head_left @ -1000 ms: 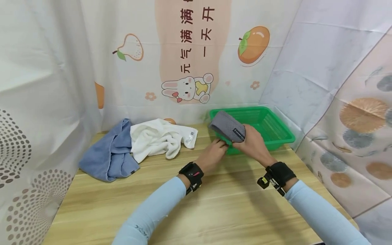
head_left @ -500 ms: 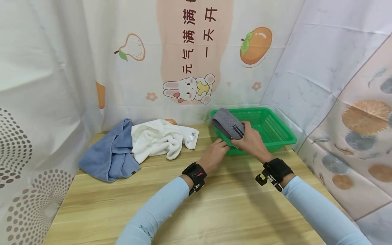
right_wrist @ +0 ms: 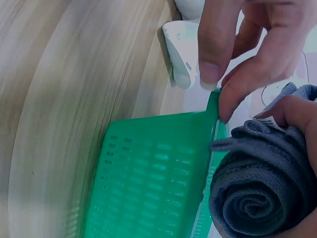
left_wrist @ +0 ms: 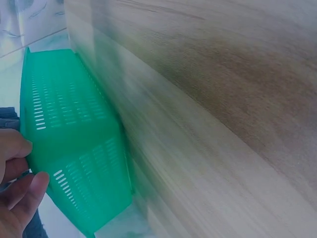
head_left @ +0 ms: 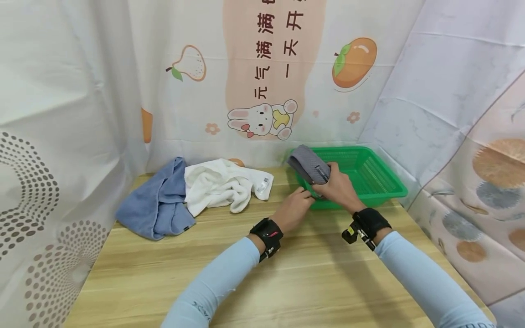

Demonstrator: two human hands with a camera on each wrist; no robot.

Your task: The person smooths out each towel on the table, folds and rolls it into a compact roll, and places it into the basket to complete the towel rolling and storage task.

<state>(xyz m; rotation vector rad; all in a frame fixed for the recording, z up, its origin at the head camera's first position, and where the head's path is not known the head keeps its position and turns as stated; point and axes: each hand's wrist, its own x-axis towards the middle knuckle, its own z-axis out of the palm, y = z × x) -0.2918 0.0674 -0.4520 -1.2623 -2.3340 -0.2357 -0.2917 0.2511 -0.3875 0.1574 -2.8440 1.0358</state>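
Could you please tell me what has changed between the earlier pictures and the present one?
The grey rolled towel, held in the right hand, has shifted slightly up and left relative to the green basket. The head view has swung slightly left. Nothing was let go. Unchanged: the left hand at the basket, the blue cloth and the white cloth.

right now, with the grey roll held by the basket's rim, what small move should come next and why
I'd probably lower the grey roll into the green basket: the right hand holds it, coiled, right beside the rim, while the left hand pinches that rim at a corner, which should help keep the basket steady.
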